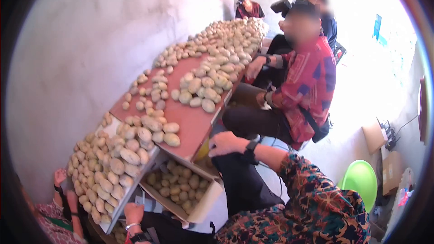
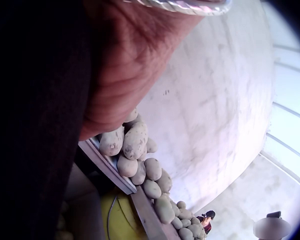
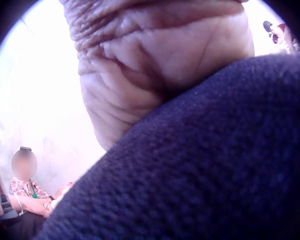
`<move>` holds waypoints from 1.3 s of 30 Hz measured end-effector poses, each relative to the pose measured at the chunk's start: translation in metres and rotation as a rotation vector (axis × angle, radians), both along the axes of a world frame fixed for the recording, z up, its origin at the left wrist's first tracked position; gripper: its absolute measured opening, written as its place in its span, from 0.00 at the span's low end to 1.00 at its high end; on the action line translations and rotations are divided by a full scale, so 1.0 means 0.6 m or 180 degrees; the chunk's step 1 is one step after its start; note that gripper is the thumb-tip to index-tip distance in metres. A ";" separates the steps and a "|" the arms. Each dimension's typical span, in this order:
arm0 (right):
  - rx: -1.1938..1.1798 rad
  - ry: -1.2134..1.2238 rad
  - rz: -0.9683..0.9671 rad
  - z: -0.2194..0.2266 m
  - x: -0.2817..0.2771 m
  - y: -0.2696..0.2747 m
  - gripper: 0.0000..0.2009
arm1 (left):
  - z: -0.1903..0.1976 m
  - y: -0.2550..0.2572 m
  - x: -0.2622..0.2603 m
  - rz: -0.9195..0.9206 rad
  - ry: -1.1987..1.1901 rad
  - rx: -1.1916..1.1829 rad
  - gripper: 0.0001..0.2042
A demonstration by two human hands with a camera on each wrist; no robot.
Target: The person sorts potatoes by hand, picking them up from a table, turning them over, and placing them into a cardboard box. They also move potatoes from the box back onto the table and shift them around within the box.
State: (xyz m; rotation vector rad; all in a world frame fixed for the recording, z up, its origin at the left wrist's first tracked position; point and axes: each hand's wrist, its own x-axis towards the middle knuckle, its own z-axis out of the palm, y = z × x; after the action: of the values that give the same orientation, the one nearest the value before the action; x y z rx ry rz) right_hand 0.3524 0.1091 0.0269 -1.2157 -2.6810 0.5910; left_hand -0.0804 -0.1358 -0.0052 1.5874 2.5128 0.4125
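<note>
My right hand (image 1: 228, 143) rests on the knee of my dark trousers (image 1: 242, 178), fingers draped loosely over it. The right wrist view shows the heel of that palm (image 3: 160, 65) lying against the dark cloth (image 3: 200, 150). Near the table's front corner, my left hand (image 1: 134, 213) lies on my other leg and holds nothing visible. In the left wrist view its palm (image 2: 135, 60) is against dark cloth, the fingertips hidden. Beside it are a heap of potatoes (image 1: 116, 166) on the table and a cardboard box (image 1: 210, 202) of potatoes below.
More potatoes (image 1: 208, 81) cover the long reddish table (image 1: 190, 124) along the wall. A person in a patterned red shirt (image 1: 305, 86) sits to the right, others farther back. Another person's hand (image 1: 59, 176) is at the left. A green basin (image 1: 360, 181) stands behind my right arm.
</note>
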 end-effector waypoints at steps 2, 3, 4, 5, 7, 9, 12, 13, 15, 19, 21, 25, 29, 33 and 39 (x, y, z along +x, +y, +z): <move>0.0185 -0.0131 -0.0025 -0.003 -0.004 0.001 0.19 | -0.095 0.006 -0.084 -0.0724 0.1005 -0.0053 0.19; 0.0040 0.0054 -0.0022 -0.010 -0.001 0.004 0.19 | -0.037 0.007 -0.037 -0.0234 0.0325 -0.0234 0.18; -0.0003 -0.0008 0.0000 0.006 -0.001 -0.003 0.20 | -0.027 0.007 -0.030 -0.0173 0.0143 -0.0237 0.18; 0.0042 -0.0045 0.0011 0.010 -0.003 0.004 0.20 | -0.021 0.014 -0.028 -0.0114 0.0215 -0.0157 0.17; -0.0007 0.0010 -0.0016 0.007 0.001 -0.007 0.20 | 0.001 0.006 0.001 0.0109 0.0083 -0.0115 0.16; -0.0047 0.0043 -0.0099 0.013 0.002 -0.011 0.20 | 0.004 0.007 0.007 0.0359 -0.0155 -0.0148 0.17; -0.0030 0.0151 -0.0085 0.014 0.007 -0.012 0.19 | 0.002 0.006 0.005 0.0209 0.0063 -0.0102 0.18; -0.0044 0.0154 -0.0104 0.016 0.007 -0.013 0.19 | 0.000 0.006 0.004 0.0190 0.0066 -0.0116 0.18; -0.0152 0.0164 -0.0110 0.023 0.005 -0.014 0.20 | 0.010 0.005 0.009 0.0081 0.0009 -0.0052 0.17; -0.0149 0.0100 -0.0113 0.028 0.004 -0.016 0.20 | 0.029 0.005 0.031 0.0397 -0.0291 -0.0134 0.17; -0.0091 0.0107 -0.0148 0.025 0.004 -0.018 0.21 | 0.023 0.003 0.024 0.0360 -0.0252 -0.0113 0.17; 0.0120 -0.0035 -0.0157 0.021 -0.001 -0.014 0.19 | 0.001 0.003 0.007 0.0310 -0.0085 -0.0028 0.17; 0.0068 -0.0089 -0.0081 0.015 -0.006 -0.014 0.19 | -0.001 -0.002 -0.001 0.0187 0.0006 0.0017 0.18; 0.0127 0.0072 -0.0034 0.010 -0.002 -0.013 0.19 | -0.005 -0.002 0.001 0.0280 -0.0202 0.0273 0.16; -0.0131 -0.0066 -0.0128 0.030 -0.003 -0.016 0.21 | 0.011 0.000 0.010 0.0350 -0.0220 0.0018 0.17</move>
State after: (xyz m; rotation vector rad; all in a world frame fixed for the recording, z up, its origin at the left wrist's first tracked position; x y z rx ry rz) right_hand 0.3508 0.0994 0.0451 -1.2902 -2.6672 0.6344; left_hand -0.0746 -0.1358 0.0017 1.4157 2.5565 0.4797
